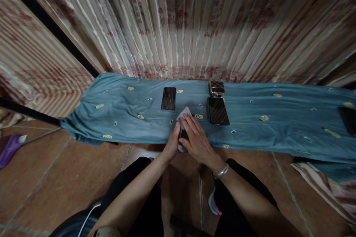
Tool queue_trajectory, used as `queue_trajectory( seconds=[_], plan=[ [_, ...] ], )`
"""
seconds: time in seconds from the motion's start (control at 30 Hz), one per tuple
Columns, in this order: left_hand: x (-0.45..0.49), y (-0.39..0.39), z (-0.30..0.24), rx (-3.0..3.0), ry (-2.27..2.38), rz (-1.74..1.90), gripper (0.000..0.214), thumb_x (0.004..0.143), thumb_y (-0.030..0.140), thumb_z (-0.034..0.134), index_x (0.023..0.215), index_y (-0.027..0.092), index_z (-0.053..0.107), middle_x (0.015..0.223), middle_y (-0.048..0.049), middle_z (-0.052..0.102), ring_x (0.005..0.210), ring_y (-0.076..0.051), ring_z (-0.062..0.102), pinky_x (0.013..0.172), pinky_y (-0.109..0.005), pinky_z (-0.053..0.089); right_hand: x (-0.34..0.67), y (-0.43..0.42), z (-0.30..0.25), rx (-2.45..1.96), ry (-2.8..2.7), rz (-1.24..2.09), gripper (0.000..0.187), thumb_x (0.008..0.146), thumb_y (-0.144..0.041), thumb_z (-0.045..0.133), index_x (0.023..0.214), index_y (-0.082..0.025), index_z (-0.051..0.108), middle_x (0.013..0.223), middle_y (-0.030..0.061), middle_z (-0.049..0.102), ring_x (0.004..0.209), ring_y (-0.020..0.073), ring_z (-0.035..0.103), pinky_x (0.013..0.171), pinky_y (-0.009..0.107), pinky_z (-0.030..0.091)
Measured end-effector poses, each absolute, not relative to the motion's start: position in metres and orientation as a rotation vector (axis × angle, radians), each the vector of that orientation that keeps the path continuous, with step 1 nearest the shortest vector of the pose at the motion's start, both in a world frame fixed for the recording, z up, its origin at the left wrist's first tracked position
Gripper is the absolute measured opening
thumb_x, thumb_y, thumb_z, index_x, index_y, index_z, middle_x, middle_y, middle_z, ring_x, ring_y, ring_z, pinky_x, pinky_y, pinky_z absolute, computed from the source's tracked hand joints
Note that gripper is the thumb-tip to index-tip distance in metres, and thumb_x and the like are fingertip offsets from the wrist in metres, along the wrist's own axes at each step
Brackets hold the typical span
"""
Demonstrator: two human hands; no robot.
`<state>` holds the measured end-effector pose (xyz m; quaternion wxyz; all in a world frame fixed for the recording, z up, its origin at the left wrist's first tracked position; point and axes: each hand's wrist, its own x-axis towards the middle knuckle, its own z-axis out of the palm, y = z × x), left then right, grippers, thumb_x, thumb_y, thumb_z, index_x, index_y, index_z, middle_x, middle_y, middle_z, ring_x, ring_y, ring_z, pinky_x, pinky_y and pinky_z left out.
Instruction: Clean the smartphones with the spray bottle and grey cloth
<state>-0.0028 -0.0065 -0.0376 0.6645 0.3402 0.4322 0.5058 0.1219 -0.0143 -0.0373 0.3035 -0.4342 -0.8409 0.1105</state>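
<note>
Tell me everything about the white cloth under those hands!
The white cloth looks thin, soft and crumpled. Most is hidden: one corner pokes out past the fingertips, another bit shows near the wrists. It lies on the blue sheet, near its front edge. The right hand rests flat on it, the left hand touches its side, and a small dark phone shows between them.

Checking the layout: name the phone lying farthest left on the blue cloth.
The lone black phone left of the white wipe; every other phone lies farther right.

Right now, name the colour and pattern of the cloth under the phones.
The cloth is blue-grey with scattered yellow ovals; head view.
</note>
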Motion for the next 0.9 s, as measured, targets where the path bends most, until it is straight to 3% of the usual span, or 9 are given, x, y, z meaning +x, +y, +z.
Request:
queue_trajectory(
  seconds=[0.3, 0.47, 0.63, 0.9],
  plan=[
    [-0.002, -0.008, -0.042, 0.817, 0.881, 1.174, 0.052, 0.086, 0.053, 0.060, 0.130, 0.026, 0.064, 0.153, -0.0031, 0.046, 0.150, -0.025, 0.027, 0.124, -0.042, 0.017, 0.133, 0.000, -0.046, -1.224, -2.122, 0.345, 0.070, 0.102, -0.048, 0.034, 0.159, -0.019, 0.006, 0.164, 0.0156, 0.021, 0.153, 0.0261, 0.017, 0.121, 0.054, 0.026],
    [-0.006, -0.006, -0.029, 0.698, 0.781, 1.197, 0.052, 0.084, 0.051, 0.064, 0.129, 0.024, 0.065, 0.149, -0.0039, 0.052, 0.148, -0.026, 0.032, 0.123, -0.040, 0.018, 0.135, 0.000, -0.048, -1.242, -2.059, 0.485, 0.068, 0.102, -0.049, 0.033, 0.159, -0.021, 0.010, 0.165, 0.0131, 0.018, 0.153, 0.0249, 0.015, 0.122, 0.054, 0.023],
    [-0.008, -0.006, -0.018, 0.558, 0.755, 1.199, 0.051, 0.084, 0.046, 0.066, 0.129, 0.023, 0.065, 0.135, -0.0052, 0.065, 0.140, -0.027, 0.044, 0.120, -0.041, 0.026, 0.132, -0.002, -0.046, -1.243, -1.947, 0.663, 0.064, 0.102, -0.049, 0.031, 0.158, -0.021, 0.015, 0.166, 0.0106, 0.016, 0.153, 0.0219, 0.014, 0.124, 0.049, 0.021],
    [-0.015, 0.003, -0.008, 0.423, 0.774, 1.291, 0.048, 0.085, 0.040, 0.065, 0.127, 0.017, 0.066, 0.120, -0.0077, 0.073, 0.124, -0.026, 0.060, 0.111, -0.038, 0.039, 0.120, -0.014, -0.046, -1.198, -1.928, 0.803, 0.063, 0.102, -0.051, 0.029, 0.158, -0.024, 0.017, 0.165, 0.0079, 0.019, 0.153, 0.0217, 0.016, 0.124, 0.050, 0.021]
  ],
)
